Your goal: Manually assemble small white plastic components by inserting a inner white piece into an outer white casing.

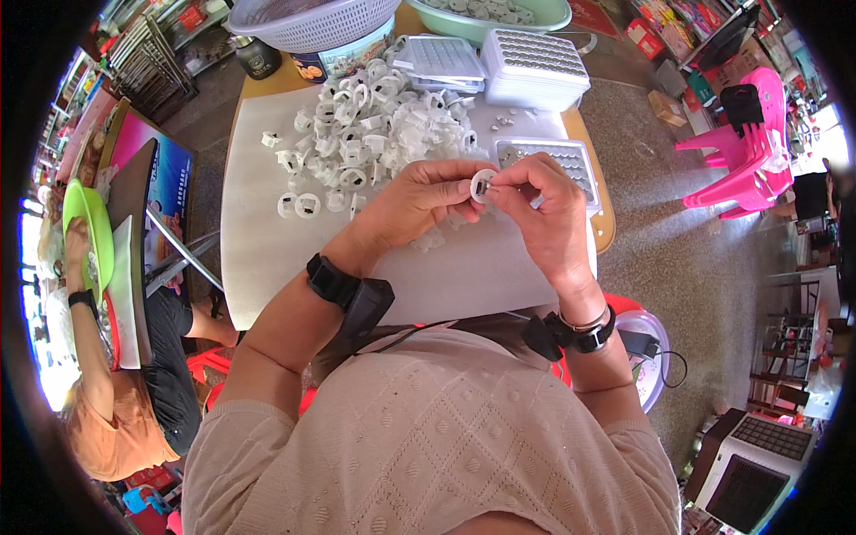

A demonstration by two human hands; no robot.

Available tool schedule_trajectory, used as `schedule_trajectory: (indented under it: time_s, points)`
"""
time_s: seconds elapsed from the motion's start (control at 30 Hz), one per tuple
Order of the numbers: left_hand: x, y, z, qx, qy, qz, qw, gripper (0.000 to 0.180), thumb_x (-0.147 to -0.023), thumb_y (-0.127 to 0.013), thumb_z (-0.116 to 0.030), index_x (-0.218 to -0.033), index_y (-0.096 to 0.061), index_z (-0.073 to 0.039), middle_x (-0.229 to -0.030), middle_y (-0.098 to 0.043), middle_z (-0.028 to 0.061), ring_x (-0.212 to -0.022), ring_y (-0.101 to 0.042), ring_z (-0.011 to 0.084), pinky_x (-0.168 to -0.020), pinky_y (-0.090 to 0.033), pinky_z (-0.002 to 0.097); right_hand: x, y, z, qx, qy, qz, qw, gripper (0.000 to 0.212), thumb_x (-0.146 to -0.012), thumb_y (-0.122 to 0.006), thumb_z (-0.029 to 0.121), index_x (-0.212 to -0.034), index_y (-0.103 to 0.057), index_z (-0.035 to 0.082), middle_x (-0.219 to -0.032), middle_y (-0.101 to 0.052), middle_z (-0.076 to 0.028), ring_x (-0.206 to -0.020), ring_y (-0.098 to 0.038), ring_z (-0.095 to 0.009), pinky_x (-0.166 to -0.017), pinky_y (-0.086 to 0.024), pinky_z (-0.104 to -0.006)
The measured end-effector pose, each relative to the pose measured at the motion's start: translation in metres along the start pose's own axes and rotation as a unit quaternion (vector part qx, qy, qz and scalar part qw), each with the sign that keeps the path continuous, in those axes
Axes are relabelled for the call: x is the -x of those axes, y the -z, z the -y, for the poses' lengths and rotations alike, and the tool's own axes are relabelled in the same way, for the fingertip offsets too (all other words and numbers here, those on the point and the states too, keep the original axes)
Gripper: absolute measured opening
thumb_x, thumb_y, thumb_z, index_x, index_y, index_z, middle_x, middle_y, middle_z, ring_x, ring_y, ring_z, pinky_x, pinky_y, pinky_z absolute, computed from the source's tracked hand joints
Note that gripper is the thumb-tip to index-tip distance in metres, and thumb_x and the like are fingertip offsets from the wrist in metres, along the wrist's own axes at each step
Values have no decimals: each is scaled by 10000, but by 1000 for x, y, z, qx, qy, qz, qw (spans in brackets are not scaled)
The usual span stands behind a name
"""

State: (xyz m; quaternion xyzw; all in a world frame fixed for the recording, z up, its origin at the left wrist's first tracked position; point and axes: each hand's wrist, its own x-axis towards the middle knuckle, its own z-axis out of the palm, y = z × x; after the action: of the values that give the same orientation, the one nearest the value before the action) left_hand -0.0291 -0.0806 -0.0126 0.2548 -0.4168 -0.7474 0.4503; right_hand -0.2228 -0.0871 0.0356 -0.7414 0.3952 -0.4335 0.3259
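Two hands [419, 194] [546, 207], one white ring [480, 186], seemingly plastic

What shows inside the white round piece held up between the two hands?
Inside the white round piece, a small dark detail shows, too small to identify. The left hand and right hand cover parts of its rim; its far side is hidden.

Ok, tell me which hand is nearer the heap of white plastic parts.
Left. The left hand is at the near right edge of the heap; the right hand is farther right, beyond the white round part.
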Motion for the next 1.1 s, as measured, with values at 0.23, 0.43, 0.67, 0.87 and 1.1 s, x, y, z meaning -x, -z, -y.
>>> schedule_trajectory:
  time_s: [0.23,0.43,0.67,0.87,1.1]
  points:
    - [0,-1,0,-2,-5,3,1000,393,-928,-604,-191,-1267,-556,1,-1025,-650,53,-831,-619,113,-771,-503,235,0,-1,1,10,8,7,1000,83,-776,-694,3,-819,-623,17,-774,-583,-32,-637,-545,-108,-585,-457,-246]
    - [1,-2,0,-33,10,18,999,387,-926,-604,-193,-1259,-564,1,-1009,-649,47,-825,-610,106,-770,-505,249,-2,7,-7,-150,-147,107,972,119,-823,-668,39,-914,-593,20,-796,-587,19,-733,-524,-46,-666,-426,-213]
    - [1,-3,-4,-43,8,17,999,377,-932,-594,-193,-1252,-567,3,-1010,-652,51,-836,-608,119,-771,-509,265,-10,22,-9,-177,-159,134,962,133,-854,-648,66,-952,-580,8,-832,-586,6,-791,-531,-61,-729,-432,-216]
    - [0,1,-2,19,5,1,1000,376,-920,-609,-176,-1243,-568,11,-1021,-657,68,-846,-623,134,-777,-524,280,-1,29,-24,75,-89,-15,993,90,-829,-657,101,-865,-645,19,-773,-632,-63,-700,-594,-162,-637,-464,-285]
    - [0,1,-3,17,5,-3,1000,363,-916,-609,-154,-1240,-572,6,-1009,-658,65,-838,-627,134,-779,-526,282,13,10,-21,246,3,-30,969,36,-789,-632,74,-795,-640,39,-775,-620,-115,-723,-595,-323,-629,-466,-392]
